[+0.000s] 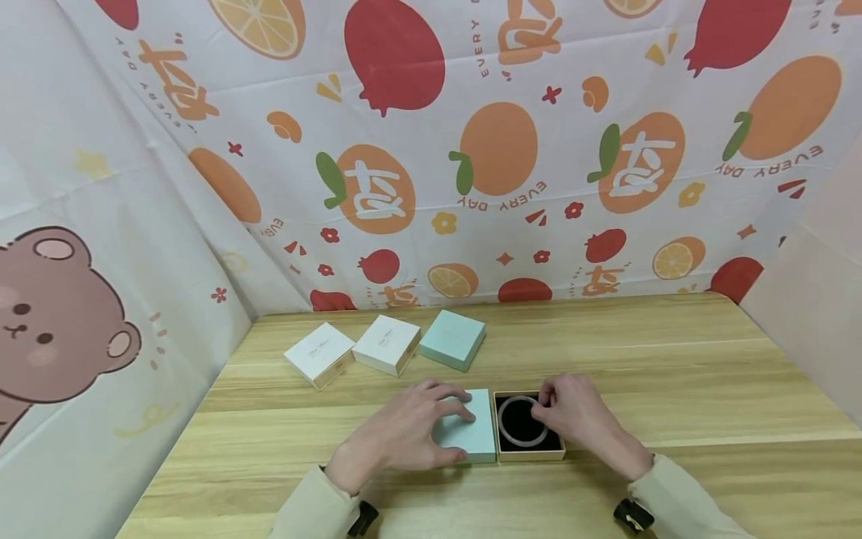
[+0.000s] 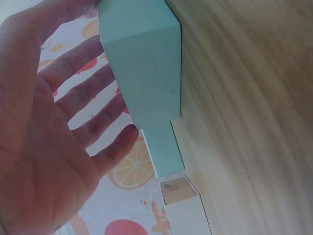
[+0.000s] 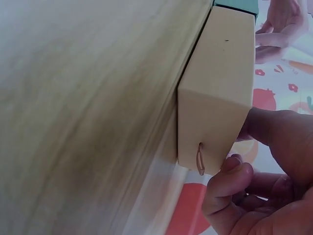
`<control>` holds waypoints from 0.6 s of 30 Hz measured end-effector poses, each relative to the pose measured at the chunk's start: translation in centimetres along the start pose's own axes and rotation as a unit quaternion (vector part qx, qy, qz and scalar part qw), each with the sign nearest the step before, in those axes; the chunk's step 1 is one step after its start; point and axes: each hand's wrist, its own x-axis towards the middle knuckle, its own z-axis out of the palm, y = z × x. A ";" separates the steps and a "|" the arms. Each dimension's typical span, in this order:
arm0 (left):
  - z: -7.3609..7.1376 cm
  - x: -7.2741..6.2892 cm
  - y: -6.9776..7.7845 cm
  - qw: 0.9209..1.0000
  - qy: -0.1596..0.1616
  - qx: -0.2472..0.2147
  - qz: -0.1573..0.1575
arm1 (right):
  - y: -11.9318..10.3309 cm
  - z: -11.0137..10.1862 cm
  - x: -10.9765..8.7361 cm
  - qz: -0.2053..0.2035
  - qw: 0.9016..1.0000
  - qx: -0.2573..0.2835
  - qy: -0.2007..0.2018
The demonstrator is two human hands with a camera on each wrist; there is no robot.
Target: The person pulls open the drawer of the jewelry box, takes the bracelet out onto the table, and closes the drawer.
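A pale ring-shaped bangle lies in the black-lined cream tray. My right hand reaches over the tray's right side, thumb and index finger pinching the bangle's right edge; its other fingers are curled in the right wrist view. Close against the tray's left side sits a teal box. Spread over this box, my left hand rests its fingertips on the top, with the thumb at the near edge. A small ribbon tab sticks out of the tray's right wall. The bangle is hidden from both wrist views.
Farther back on the wooden table stand two white boxes, the left one and the middle one, and another teal box beside them. A fruit-print cloth hangs behind the table.
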 end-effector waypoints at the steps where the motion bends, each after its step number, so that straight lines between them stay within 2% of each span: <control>1: 0.0 0.0 0.0 1.000 0.000 -0.001 0.000 | -0.1 0.0 0.0 0.004 1.000 0.003 0.001; 7: 0.0 0.0 0.0 1.000 0.001 -0.006 -0.001 | -0.5 -0.6 -0.3 0.020 0.999 0.033 0.014; 18: 0.0 0.0 0.0 1.000 0.002 -0.009 -0.002 | -1.2 -1.5 -0.8 0.013 0.999 0.036 0.019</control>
